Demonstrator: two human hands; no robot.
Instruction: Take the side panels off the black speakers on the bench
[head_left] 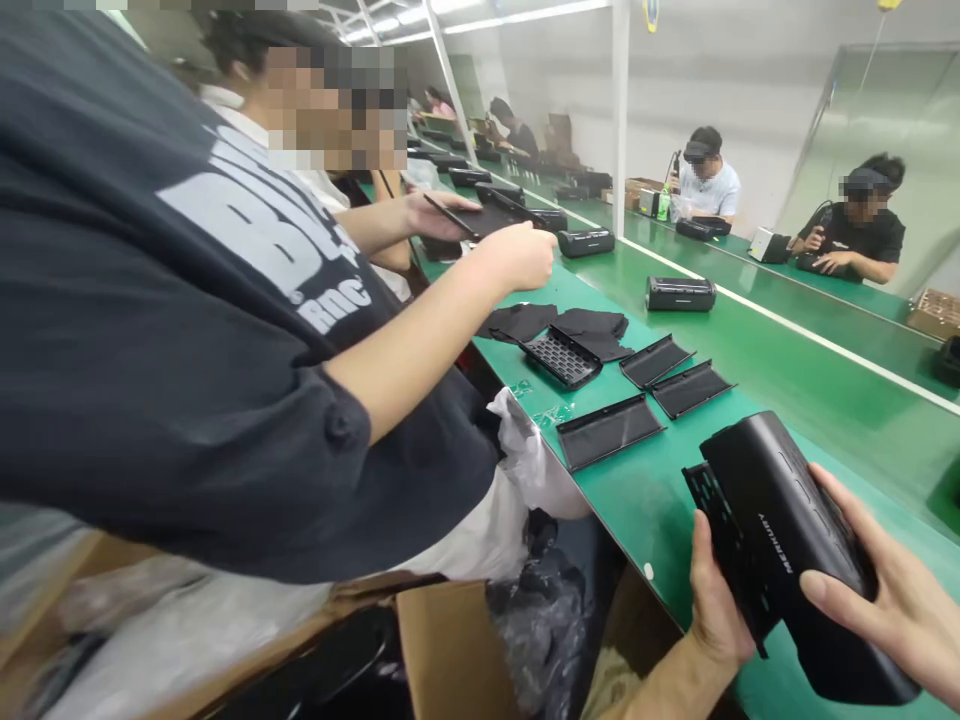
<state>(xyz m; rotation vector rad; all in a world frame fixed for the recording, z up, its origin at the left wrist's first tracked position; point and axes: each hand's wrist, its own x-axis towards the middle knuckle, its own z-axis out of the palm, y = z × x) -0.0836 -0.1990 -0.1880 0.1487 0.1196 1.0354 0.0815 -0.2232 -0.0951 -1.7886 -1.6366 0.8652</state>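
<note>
A black speaker housing with a perforated grille panel along its left side is held between both my hands at the lower right, above the green bench. My left hand grips the grille side from below, thumb up against it. My right hand wraps over the housing's right side, its fingers curled on the shell. Three flat black grille panels lie on the bench just beyond the housing, with an open-mesh frame and black cloth pieces farther back.
A co-worker in a dark printed T-shirt fills the left, a hand reaching over the bench. Assembled black speakers stand along the bench. A cardboard box and plastic bags sit below left. Other seated people work at the far side.
</note>
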